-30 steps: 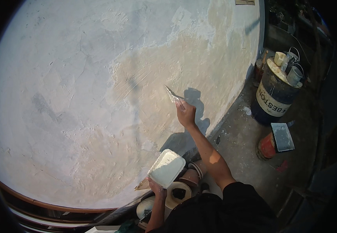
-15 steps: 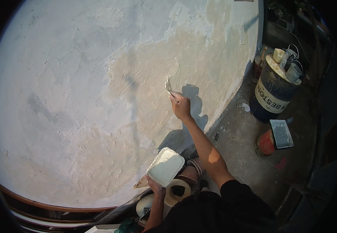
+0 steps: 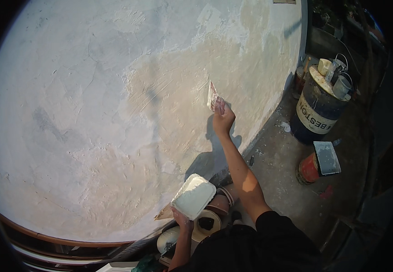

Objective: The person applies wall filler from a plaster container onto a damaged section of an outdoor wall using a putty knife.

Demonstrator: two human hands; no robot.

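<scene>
My right hand is closed around a putty knife, whose blade is smeared with white paste and points up the wall. Behind it stands a broad plastered wall, patched in pale grey, white and beige; whether the blade touches it I cannot tell. Low by the wall's bottom edge, my left hand grips the near side of a white rectangular tray with paste crusted along its rim. A tan, pointed flat piece sticks out beside the left hand; its other end is hidden.
At the right stands a dark drum with a pale band, carrying small metal pails. Nearer, a grey tray rests on a red bucket. Flowerpots crowd below the white tray. Paste spots dot the concrete floor.
My right hand has shifted a little to the right, and its wrist has turned so the putty knife's blade now shows broader. My left hand and the tray stay almost still.
</scene>
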